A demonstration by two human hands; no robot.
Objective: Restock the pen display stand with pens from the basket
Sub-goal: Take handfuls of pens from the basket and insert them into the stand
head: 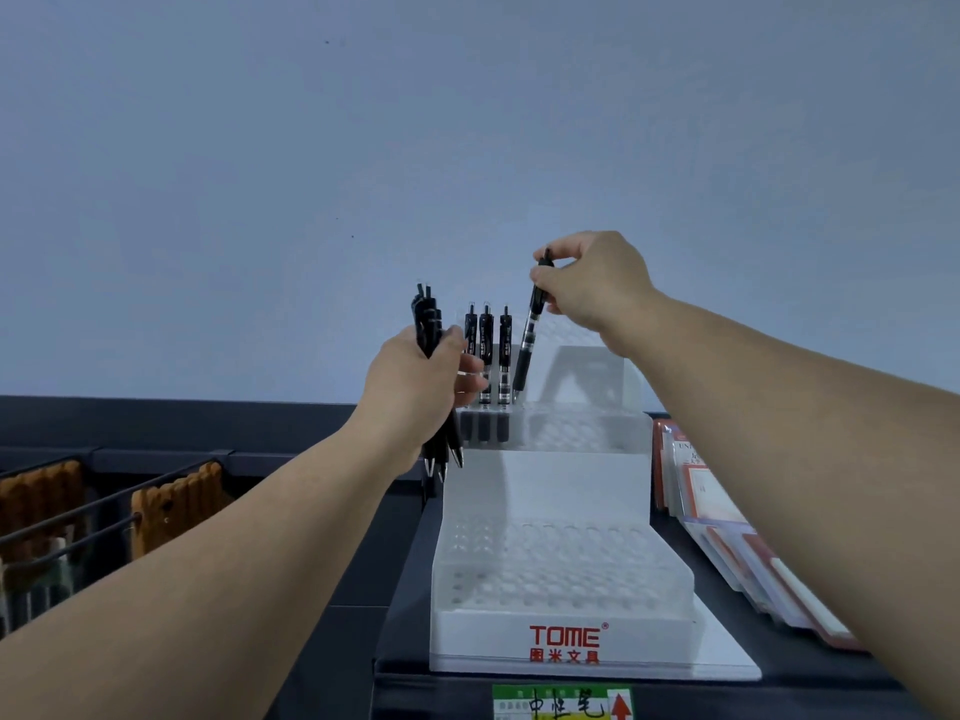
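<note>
The right hand [592,283] pinches the top of a black pen [525,345] between thumb and curled fingers [543,277], holding it tilted with its tip just above the upper tier of the white pen stand [561,636]. Three pens [487,356] stand upright in holes at the left end of that tier. The left hand [415,387] grips a bundle of black pens [427,324], fingers wrapped round it, just left of the stand. The lower tier's holes hold nothing. Card packs [727,532] lie to the right on the dark shelf [400,543].
</note>
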